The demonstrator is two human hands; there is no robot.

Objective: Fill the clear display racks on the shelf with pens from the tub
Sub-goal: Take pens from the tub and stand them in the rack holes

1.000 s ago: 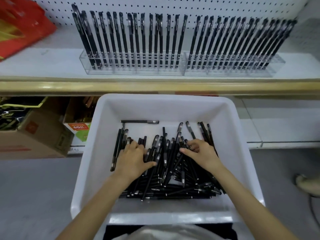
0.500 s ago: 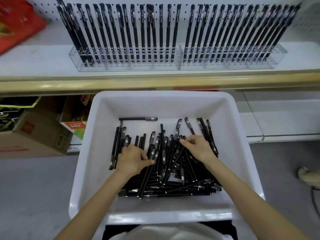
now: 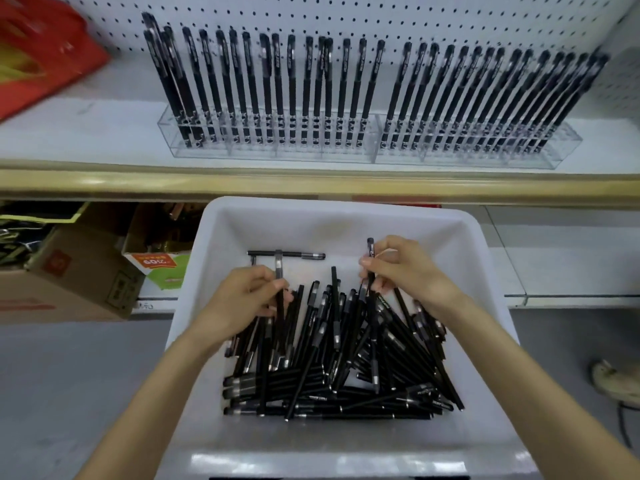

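A white tub (image 3: 346,220) in front of me holds a heap of several black pens (image 3: 339,368). My left hand (image 3: 242,296) grips one black pen (image 3: 278,271) upright over the heap's left side. My right hand (image 3: 405,268) pinches another black pen (image 3: 370,251), its cap end pointing up. On the shelf above stand two clear display racks, the left rack (image 3: 270,147) and the right rack (image 3: 485,147), each with a row of black pens standing in it.
A pegboard wall (image 3: 346,15) backs the shelf, which has a gold front edge (image 3: 311,183). A red bag (image 3: 41,53) lies at the shelf's left. Cardboard boxes (image 3: 76,278) sit on the lower left. A shoe (image 3: 616,379) is on the grey floor at right.
Both hands were spread flat on the pen heap; now each has closed on a single pen and lifted it up toward the tub's far side. The view tilted slightly.
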